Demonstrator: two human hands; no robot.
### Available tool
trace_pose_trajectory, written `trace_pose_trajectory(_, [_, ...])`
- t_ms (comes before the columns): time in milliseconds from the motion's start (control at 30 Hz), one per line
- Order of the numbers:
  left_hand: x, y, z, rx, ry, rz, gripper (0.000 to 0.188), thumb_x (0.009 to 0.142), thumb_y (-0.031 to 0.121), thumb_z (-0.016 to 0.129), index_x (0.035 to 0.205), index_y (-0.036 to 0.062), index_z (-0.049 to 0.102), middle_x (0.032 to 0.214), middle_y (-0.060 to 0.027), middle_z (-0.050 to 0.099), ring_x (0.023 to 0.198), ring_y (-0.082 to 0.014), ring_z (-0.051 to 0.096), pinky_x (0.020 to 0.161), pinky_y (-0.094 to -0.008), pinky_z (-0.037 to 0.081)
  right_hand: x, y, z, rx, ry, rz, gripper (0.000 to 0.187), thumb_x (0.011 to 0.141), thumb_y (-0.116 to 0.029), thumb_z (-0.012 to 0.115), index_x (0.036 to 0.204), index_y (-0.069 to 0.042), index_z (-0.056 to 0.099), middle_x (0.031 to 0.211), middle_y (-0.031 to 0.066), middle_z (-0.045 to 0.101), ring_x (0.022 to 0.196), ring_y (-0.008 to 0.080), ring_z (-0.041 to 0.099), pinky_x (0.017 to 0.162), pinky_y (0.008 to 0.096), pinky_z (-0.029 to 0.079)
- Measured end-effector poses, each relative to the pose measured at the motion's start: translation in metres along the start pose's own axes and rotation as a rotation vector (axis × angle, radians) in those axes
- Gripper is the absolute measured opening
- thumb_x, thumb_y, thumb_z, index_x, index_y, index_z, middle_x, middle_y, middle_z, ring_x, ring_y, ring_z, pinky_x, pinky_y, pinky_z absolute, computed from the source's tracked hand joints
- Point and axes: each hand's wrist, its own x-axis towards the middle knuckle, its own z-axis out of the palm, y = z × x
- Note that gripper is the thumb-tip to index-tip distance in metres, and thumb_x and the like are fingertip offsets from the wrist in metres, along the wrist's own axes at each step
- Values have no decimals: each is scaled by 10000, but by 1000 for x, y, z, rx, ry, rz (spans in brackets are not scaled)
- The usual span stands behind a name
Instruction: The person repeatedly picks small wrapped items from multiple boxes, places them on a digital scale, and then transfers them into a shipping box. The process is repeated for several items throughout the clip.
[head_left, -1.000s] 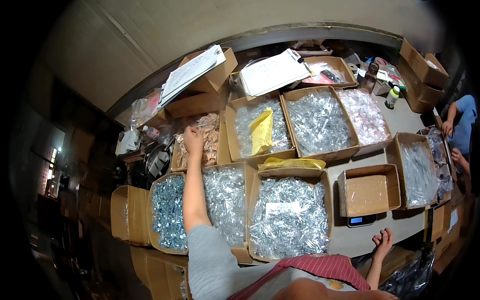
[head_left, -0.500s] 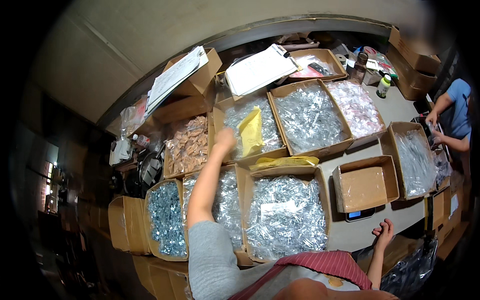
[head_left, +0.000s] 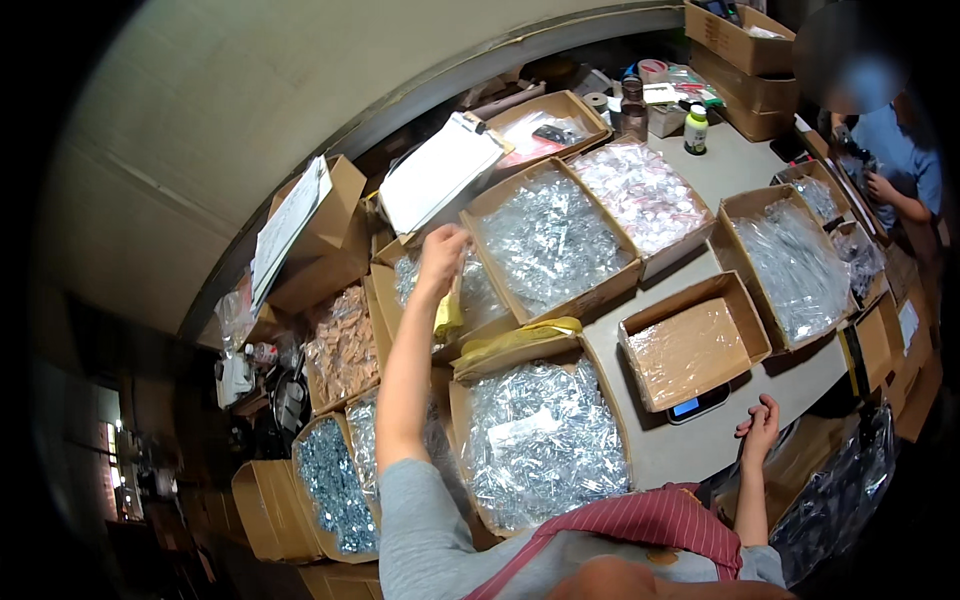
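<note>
My left hand (head_left: 442, 258) is over the back part of a cardboard box (head_left: 490, 332) of small clear bags. Its fingers are pinched together, and whatever is between them is too small to make out. A yellow bag (head_left: 449, 315) lies in that box, partly hidden behind my forearm. My right hand (head_left: 760, 428) holds nothing, its fingers apart and slightly bent, near the table's front edge. Close to it, a shallow cardboard box (head_left: 655, 395) lined with clear plastic rests on a scale with a lit display (head_left: 686, 407).
Boxes of bagged metal parts (head_left: 545, 440), blue-grey parts (head_left: 335, 485), brown pieces (head_left: 345, 345) and white-pink packets (head_left: 640, 195) crowd the table. Behind them are a clipboard (head_left: 435, 175) and a green bottle (head_left: 696, 130). A person in blue (head_left: 905, 165) works at the far right.
My view has turned, so the boxes appear shifted and tilted. My left hand has moved from the box's left side toward its back, and its fingers are pinched. The right hand stays near the table edge.
</note>
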Motion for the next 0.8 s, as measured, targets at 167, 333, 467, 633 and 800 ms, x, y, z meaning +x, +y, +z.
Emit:
trace_pose_trajectory(167, [54,-26,65,1253,1,274,272,738,315,721,874,87,661,815,-144,704,790,-322,684,693,-451,517,6,-13,4,-31,-23,-6,282,1024,-135,441,1264,2,501,858,34,553,479,69,512,395,194,441])
trace_pose_trajectory(333, [79,-42,62,1399,168,241,224,788,300,620,893,140,735,877,-149,718,870,-353,689,759,-464,539,13,-13,-1,-53,-35,3,220,1014,-87,449,1188,7,543,858,51,560,468,74,525,386,194,437])
trace_pose_trajectory(467, [63,-8,55,1223,295,170,243,796,258,595,950,142,743,914,-141,725,878,-354,691,778,-458,536,14,-21,0,-68,-34,-12,222,973,-25,423,1137,11,569,846,51,555,470,70,524,370,200,423])
trace_pose_trajectory(633, [50,-5,80,1446,114,261,347,831,339,669,1135,174,676,889,-154,723,852,-352,694,732,-467,532,19,-34,-6,-153,-69,-30,236,948,-12,437,1145,9,566,843,53,544,465,69,513,364,203,419])
trace_pose_trajectory(800, [50,-10,136,1643,-144,366,183,827,219,597,949,87,631,825,-174,710,805,-344,703,695,-460,541,23,-28,-18,-102,-197,-32,250,936,11,441,1157,8,558,836,56,538,462,77,519,350,219,423])
